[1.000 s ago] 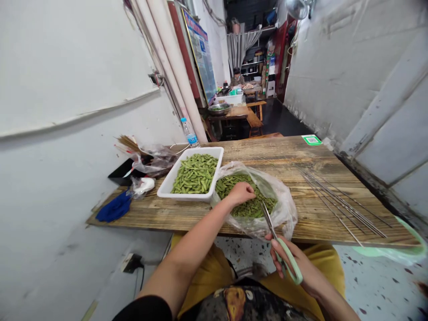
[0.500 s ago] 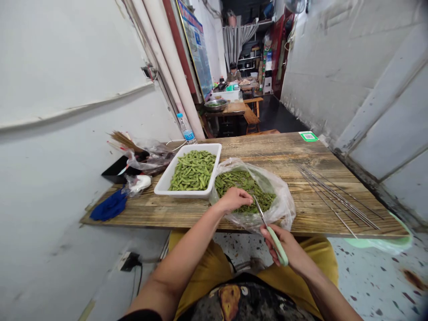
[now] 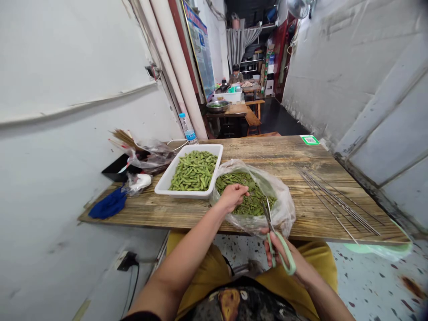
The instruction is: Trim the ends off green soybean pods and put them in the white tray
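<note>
My right hand [image 3: 279, 249] grips a pair of scissors [image 3: 284, 255] with pale green handles. Its blades stand apart over the near right side of a clear plastic bag [image 3: 284, 191]. Inside the opened bag lie green pods and small trimmed pieces [image 3: 252, 203]. Over the bag's left part, my left hand [image 3: 235, 197] is closed in a pinch; whatever is between the fingertips is too small to make out. Left of the bag, touching or nearly touching it, a white plastic tub [image 3: 160, 187] holds many green edamame pods [image 3: 194, 171].
Metal skewers [image 3: 337, 200] lie on the right of the wooden table [image 3: 267, 149]. A water bottle [image 3: 189, 130], a black box [image 3: 117, 169] and a blue cloth [image 3: 107, 205] stand or lie left. A person [image 3: 236, 76] sits far back.
The scissors have turned and their blades have spread, having been closer together near my left fingertips. My left hand has drawn slightly left and up, away from the blades.
</note>
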`<control>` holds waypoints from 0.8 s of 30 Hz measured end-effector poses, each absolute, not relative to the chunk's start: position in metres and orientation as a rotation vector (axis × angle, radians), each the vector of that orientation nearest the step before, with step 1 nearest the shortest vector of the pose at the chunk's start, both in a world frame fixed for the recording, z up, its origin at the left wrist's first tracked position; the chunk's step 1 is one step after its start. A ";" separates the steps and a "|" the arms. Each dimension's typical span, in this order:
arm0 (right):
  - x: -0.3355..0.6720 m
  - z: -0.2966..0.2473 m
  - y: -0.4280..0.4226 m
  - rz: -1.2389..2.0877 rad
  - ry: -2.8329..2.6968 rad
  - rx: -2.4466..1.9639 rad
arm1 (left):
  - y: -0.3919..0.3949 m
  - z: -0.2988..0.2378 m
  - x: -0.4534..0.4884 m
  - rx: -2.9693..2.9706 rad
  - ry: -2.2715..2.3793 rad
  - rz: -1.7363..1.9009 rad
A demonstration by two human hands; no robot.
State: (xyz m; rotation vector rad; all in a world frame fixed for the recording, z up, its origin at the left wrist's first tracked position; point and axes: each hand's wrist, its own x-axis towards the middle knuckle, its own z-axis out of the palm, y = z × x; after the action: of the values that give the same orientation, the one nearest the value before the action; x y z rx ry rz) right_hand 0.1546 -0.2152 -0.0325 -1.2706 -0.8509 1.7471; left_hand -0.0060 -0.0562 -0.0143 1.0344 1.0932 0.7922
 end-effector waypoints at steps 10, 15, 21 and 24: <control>0.158 -0.031 -0.222 1.690 -0.831 -1.363 | -0.021 -0.037 0.035 1.964 1.563 0.300; 0.161 -0.033 -0.221 1.718 -0.842 -1.340 | -0.017 -0.041 0.039 1.928 1.496 0.255; 0.160 -0.035 -0.220 1.735 -0.820 -1.351 | -0.024 -0.034 0.008 1.683 1.361 0.538; 0.158 -0.039 -0.217 1.758 -0.801 -1.330 | -0.034 -0.029 -0.003 1.515 1.299 0.554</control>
State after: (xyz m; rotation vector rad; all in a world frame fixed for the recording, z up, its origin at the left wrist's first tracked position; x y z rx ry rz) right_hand 0.1580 -0.2173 -0.0392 -1.3295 -0.8009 1.7583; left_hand -0.0029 -0.0335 -0.0290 1.5147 1.2989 0.5536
